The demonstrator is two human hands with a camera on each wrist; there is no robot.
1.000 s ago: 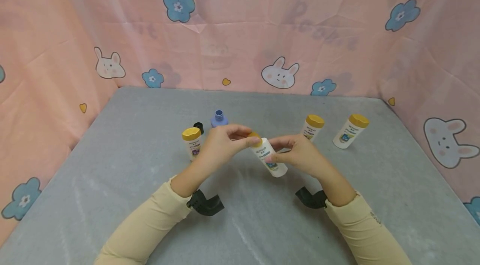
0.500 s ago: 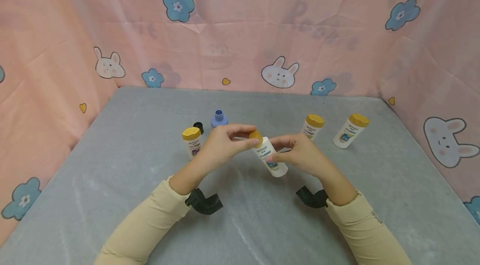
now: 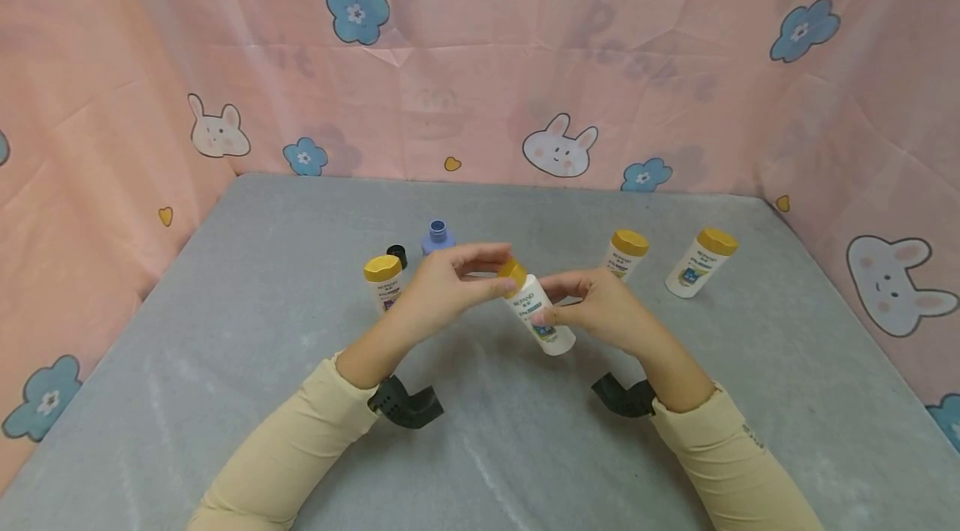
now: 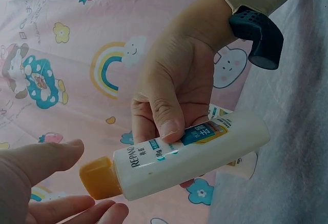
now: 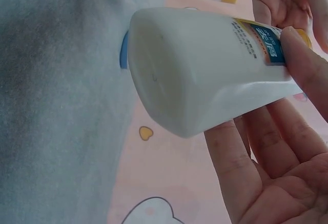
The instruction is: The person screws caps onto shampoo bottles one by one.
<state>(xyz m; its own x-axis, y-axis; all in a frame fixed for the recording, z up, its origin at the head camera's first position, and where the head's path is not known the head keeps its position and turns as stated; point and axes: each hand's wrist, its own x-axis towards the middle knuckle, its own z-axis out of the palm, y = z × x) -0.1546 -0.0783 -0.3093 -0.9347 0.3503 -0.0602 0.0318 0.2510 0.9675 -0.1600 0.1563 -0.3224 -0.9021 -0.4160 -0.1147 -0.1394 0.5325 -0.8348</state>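
A white plastic bottle (image 3: 542, 321), labelled REPAND, is held tilted above the grey table, its yellow cap (image 4: 101, 178) pointing up and left in the head view. My right hand (image 3: 600, 308) grips the body between thumb and fingers. Around the cap is my left hand (image 3: 453, 285), fingers fairly straight; the left wrist view shows its thumb apart from the cap, with the fingertips close below it. Whether those fingertips touch the cap I cannot tell. The bottle's flat base (image 5: 159, 75) faces the right wrist camera.
Behind my left hand stand another yellow-capped bottle (image 3: 383, 281), a black cap (image 3: 397, 255) and an uncapped blue bottle (image 3: 438, 239). Two more yellow-capped bottles stand at right, one partly hidden (image 3: 627, 254), one in full view (image 3: 701, 262). A pink printed curtain (image 3: 465, 81) borders the grey table (image 3: 510, 456).
My left fingers have lifted slightly off the yellow cap and spread, so more of it shows. My right hand and the bottle have hardly moved.
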